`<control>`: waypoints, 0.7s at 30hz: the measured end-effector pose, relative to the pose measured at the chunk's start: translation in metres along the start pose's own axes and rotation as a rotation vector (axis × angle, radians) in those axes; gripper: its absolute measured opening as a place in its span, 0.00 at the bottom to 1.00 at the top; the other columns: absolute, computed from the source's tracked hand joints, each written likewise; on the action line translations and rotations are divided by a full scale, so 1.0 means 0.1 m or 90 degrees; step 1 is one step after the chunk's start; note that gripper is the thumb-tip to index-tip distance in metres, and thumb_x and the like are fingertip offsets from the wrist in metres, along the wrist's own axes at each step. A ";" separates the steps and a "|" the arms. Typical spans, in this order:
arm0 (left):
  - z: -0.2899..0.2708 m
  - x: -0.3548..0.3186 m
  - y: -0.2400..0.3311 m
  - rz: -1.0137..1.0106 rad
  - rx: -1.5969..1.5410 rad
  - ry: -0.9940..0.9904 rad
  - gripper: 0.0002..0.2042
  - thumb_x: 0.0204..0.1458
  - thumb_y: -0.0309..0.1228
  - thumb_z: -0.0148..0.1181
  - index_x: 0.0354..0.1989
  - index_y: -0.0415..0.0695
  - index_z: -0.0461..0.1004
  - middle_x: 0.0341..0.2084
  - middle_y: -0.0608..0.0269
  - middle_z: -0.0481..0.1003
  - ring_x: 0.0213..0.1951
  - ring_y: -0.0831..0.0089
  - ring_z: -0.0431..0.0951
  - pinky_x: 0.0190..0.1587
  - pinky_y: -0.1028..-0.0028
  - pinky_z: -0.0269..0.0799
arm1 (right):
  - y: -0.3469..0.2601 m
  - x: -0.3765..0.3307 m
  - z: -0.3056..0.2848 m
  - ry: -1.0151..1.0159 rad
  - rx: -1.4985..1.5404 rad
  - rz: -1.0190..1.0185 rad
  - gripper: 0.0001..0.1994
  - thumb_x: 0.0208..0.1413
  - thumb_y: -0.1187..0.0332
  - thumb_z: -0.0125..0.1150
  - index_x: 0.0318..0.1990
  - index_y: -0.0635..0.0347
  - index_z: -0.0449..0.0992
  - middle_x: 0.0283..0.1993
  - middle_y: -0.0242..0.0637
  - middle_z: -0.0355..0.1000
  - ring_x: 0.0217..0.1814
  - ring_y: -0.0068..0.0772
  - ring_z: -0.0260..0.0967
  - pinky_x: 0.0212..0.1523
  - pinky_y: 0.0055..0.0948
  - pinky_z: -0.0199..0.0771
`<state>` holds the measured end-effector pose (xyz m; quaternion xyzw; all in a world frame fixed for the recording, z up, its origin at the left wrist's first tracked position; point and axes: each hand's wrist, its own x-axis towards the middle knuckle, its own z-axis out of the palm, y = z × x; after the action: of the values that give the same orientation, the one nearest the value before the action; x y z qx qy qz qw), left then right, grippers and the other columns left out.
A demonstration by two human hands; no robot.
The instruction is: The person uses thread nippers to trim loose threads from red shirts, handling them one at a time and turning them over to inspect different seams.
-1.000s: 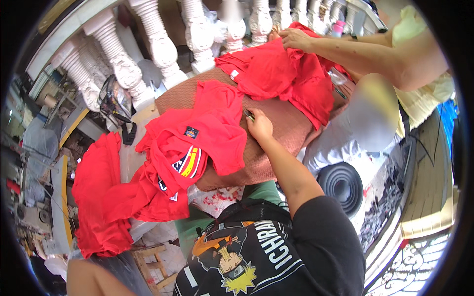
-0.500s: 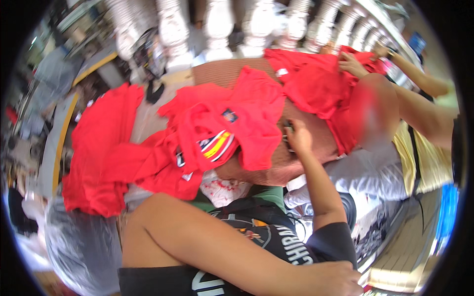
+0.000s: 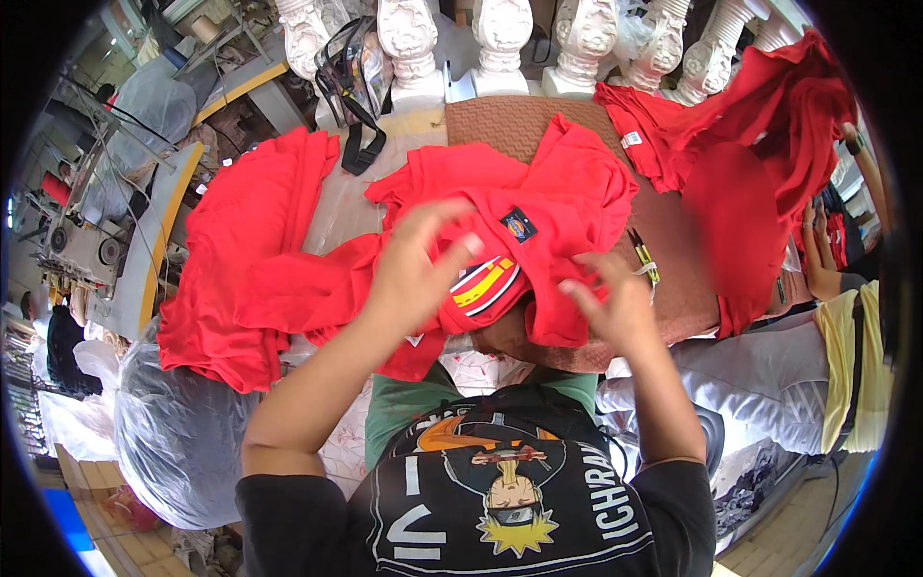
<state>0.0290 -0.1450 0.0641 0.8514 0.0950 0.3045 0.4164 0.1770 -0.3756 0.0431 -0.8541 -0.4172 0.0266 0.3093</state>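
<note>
A red T-shirt (image 3: 567, 192) with a small dark label and a striped yellow-and-white print lies crumpled on a brown padded table (image 3: 510, 125) in front of me. My left hand (image 3: 415, 262) hovers over the shirt's left part, fingers spread and holding nothing. My right hand (image 3: 615, 306) is at the shirt's near right edge, fingers apart, its fingertips at the cloth. More red shirts (image 3: 245, 255) lie spread out to the left.
At the right a co-worker's hand (image 3: 819, 260) holds up a red garment (image 3: 760, 183). Pens (image 3: 642, 256) lie on the table by my right hand. A clear bag with a black strap (image 3: 354, 91) and white balusters (image 3: 502, 38) stand behind. A grey plastic sack (image 3: 178, 433) sits lower left.
My left arm has come up from below and its hand now hangs over the shirt. My right hand has drawn back to the shirt's near edge. The co-worker has lifted a red garment.
</note>
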 end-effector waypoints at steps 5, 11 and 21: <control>0.03 0.37 -0.79 -0.169 0.119 -0.005 0.16 0.49 0.28 0.61 0.47 0.41 0.75 0.39 0.55 0.78 0.41 0.63 0.78 0.48 0.68 0.72 | -0.03 -0.05 0.59 -0.033 -0.177 -0.020 0.28 0.45 0.63 0.68 0.55 0.57 0.70 0.40 0.48 0.75 0.42 0.53 0.75 0.43 0.46 0.76; -1.49 1.02 0.34 0.085 0.018 0.198 0.12 0.55 0.23 0.53 0.45 0.47 0.78 0.28 0.76 0.75 0.27 0.89 0.67 0.29 0.85 0.63 | -0.33 0.37 -0.82 0.039 -0.135 -0.033 0.18 0.45 0.76 0.59 0.48 0.62 0.76 0.36 0.47 0.76 0.42 0.41 0.76 0.42 0.38 0.76; -2.60 1.53 1.06 0.082 0.528 -0.184 0.21 0.55 0.50 0.60 0.39 0.42 0.78 0.32 0.53 0.79 0.31 0.65 0.75 0.42 0.66 0.72 | -1.19 1.40 -1.93 -0.152 -0.157 -0.257 0.17 0.58 0.66 0.60 0.55 0.58 0.76 0.35 0.37 0.78 0.41 0.25 0.74 0.44 0.26 0.73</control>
<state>-0.0145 0.0207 0.3338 0.9845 0.0965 0.1440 0.0286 0.2438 -0.3161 0.2949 -0.7757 -0.6127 0.0137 0.1506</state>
